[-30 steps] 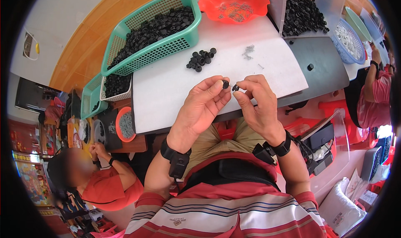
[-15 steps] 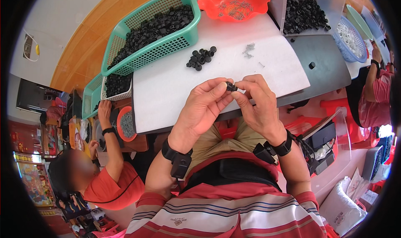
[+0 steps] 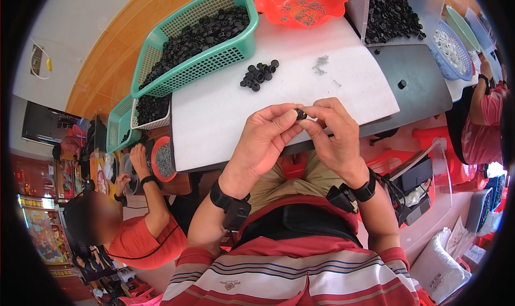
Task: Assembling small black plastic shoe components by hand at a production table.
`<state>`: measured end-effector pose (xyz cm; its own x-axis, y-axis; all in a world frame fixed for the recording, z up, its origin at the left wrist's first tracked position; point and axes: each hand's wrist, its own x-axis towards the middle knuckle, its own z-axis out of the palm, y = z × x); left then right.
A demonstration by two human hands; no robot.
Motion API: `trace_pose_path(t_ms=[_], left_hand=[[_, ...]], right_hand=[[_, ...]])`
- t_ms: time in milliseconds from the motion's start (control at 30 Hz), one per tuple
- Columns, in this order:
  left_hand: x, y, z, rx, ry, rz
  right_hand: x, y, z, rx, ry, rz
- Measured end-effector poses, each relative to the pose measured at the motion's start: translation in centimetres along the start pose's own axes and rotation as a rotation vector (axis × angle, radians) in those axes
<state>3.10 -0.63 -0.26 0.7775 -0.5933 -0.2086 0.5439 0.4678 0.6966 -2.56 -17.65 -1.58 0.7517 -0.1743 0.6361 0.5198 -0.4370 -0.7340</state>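
Over the near edge of the white sheet, my left hand pinches a small round black plastic part between thumb and fingers. My right hand meets it from the other side, its thumb and forefinger closed on the same part. Fingers cover most of the part. Beyond my hands lies a little heap of black round caps. To its right is a small scatter of thin metal pins or screws, with one piece lying apart.
A green basket full of black parts stands far left. A red scalloped bowl of metal pieces is at the back. Right of it are a clear bin of black parts and a blue basket. A co-worker sits at left.
My hands have shifted slightly right and toward me, and the black part is turned a little between my fingers. The co-worker's hand has drawn back from the small green basket.
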Motion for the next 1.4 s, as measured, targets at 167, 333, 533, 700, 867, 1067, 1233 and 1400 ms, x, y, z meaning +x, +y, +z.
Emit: trace_pose_path(t_ms=[167, 333, 533, 700, 867, 1067, 1233, 1400], left_hand=[[-0.1, -0.3, 0.2, 0.03, 0.002, 0.022], [0.0, -0.6, 0.3, 0.033, -0.011, 0.041], [-0.1, -0.8, 0.5, 0.042, -0.013, 0.067], [-0.1, -1.0, 0.5, 0.051, -0.008, 0.074], [-0.2, -1.1, 0.6, 0.06, -0.001, 0.086], [-0.1, -1.4, 0.5, 0.078, -0.021, 0.09], [-0.2, -1.7, 0.9, 0.103, -0.003, 0.126], [-0.1, -1.9, 0.8, 0.138, -0.002, 0.129]], right_hand=[[-0.2, 0.3, -0.1, 0.006, 0.031, -0.018], [-0.3, 0.4, 0.0, -0.048, 0.06, -0.086], [-0.4, 0.5, 0.1, -0.057, 0.074, -0.127], [-0.7, 0.7, 0.1, -0.074, 0.066, -0.147], [-0.7, 0.8, 0.0, -0.094, 0.051, -0.168], [-0.9, 0.9, -0.1, -0.09, 0.049, -0.156], [-0.9, 1.1, -0.1, -0.064, 0.089, -0.147], [-0.9, 1.1, -0.3, -0.062, 0.091, -0.139]])
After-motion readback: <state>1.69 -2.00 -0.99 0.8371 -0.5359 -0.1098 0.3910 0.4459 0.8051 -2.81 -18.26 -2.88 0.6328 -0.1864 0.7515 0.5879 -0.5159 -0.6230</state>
